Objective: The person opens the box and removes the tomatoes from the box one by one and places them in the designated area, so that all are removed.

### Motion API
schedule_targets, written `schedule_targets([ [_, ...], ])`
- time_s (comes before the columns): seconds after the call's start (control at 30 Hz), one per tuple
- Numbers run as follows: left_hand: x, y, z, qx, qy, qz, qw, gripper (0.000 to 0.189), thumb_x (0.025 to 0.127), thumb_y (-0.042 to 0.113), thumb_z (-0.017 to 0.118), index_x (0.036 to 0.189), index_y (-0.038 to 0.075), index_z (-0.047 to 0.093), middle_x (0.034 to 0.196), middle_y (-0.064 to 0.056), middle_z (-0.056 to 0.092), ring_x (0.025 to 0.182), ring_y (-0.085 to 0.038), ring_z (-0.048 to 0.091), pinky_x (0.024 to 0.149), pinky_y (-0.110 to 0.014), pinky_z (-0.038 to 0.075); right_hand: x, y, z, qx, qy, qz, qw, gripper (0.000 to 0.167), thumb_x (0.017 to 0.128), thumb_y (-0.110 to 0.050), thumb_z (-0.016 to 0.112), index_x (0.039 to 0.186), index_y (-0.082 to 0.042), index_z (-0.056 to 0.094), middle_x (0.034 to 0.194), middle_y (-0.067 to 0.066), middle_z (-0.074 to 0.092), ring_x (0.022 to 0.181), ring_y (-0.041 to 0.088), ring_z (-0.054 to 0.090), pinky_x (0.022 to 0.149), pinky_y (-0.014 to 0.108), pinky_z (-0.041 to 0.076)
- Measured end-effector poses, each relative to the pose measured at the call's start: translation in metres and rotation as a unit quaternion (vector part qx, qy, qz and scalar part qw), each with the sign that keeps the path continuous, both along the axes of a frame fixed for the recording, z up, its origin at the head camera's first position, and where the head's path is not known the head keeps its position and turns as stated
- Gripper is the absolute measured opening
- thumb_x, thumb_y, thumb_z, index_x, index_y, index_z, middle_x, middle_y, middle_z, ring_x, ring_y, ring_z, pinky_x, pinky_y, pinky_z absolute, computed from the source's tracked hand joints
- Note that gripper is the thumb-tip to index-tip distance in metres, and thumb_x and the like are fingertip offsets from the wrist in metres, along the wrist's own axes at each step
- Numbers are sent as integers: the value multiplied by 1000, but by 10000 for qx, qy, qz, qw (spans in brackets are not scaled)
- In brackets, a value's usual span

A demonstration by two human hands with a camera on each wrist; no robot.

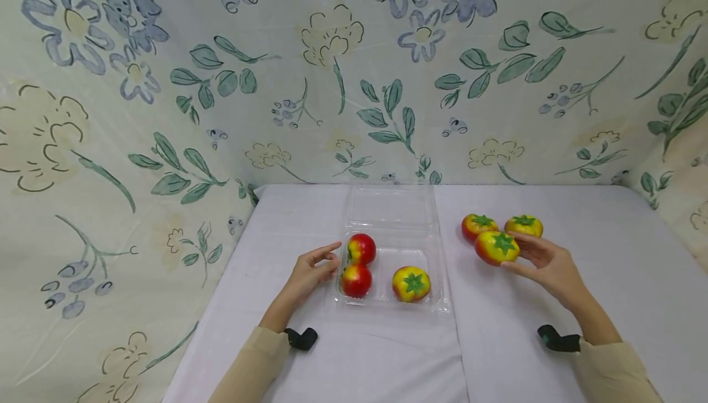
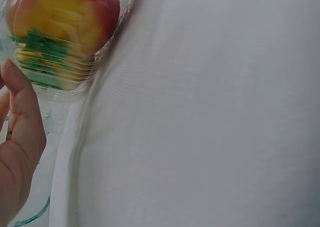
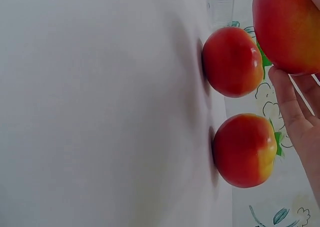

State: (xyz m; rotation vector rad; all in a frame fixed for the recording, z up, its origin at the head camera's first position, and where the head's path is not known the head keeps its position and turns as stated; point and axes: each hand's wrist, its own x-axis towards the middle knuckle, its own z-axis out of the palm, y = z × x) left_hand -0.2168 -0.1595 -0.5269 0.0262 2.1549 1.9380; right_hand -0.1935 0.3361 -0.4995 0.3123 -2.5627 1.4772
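The right hand (image 1: 555, 273) is pinching a red-and-yellow fruit (image 1: 489, 250) between thumb and fingers, raised off the desk (image 1: 398, 354). For a steady hold, the thumb and fingers should be bearing gently and evenly on its widest sides; clearing its neighbours upward before any sideways move seems safest. Just beyond that hand, a left neighbour (image 1: 477, 225) and a right neighbour (image 1: 525, 225) are sitting close, so a low sweep could be bumping them. To its left, a clear box (image 1: 387, 257) is lying with its lid (image 1: 389, 205) folded back, its rim standing in the way. Beside the box's left wall, the left hand (image 1: 310, 273) is holding nothing, fingers loosely bent; contact is hard to tell. Right of it, three boxed fruits (image 1: 412, 284) are resting.
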Motion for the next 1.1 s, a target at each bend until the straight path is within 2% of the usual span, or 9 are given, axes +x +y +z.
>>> schedule_targets([
  [0.3,1,1,1,-20,18,8,10000,44,93,23,72,137,21,64,111,-11,61,80,-19,62,78,-25,57,7,17,0,10,-122,-217,9997,62,86,-14,80,138,3,52,124,-18,50,105,-15,51,84,10,47],
  [0.53,0,0,1,15,10,22,10000,43,94,22,72,136,22,64,110,-11,61,80,-19,62,79,-25,56,10,31,3,121,-270,-471,9985,64,86,-16,80,138,6,50,124,-10,49,101,-18,49,80,8,48],
  [0.73,-1,0,0,17,-3,10,10000,44,94,25,71,137,20,64,109,-11,60,79,-19,61,77,-23,56,12,39,2,98,-285,-542,9981,64,86,-15,80,139,5,50,121,-23,45,101,-18,49,80,7,47],
  [0.83,-1,1,1,21,-46,15,10000,43,94,25,71,136,21,64,110,-11,60,79,-19,61,78,-24,56,12,44,0,116,-314,-597,9977,65,86,-16,80,140,4,50,121,-25,45,101,-18,49,80,7,48],
  [0.97,-1,1,2,46,-91,28,9999,43,94,23,71,136,22,64,110,-11,60,79,-18,61,79,-24,56,12,51,-3,238,-393,-743,9962,66,86,-19,80,141,3,49,124,-19,48,100,-18,48,79,6,47],
  [1.03,-1,1,2,47,-94,33,9999,43,94,22,71,136,22,64,110,-11,60,79,-18,61,79,-24,56,12,54,-4,304,-420,-824,9952,67,87,-20,80,141,3,49,129,-7,52,99,-19,46,79,5,46],
  [1.1,-1,1,2,51,-95,40,9999,43,94,22,71,136,22,64,110,-11,60,78,-18,61,78,-24,56,13,58,-5,315,-416,-872,9948,67,87,-21,80,141,3,48,129,-8,53,99,-18,46,79,5,46],
])
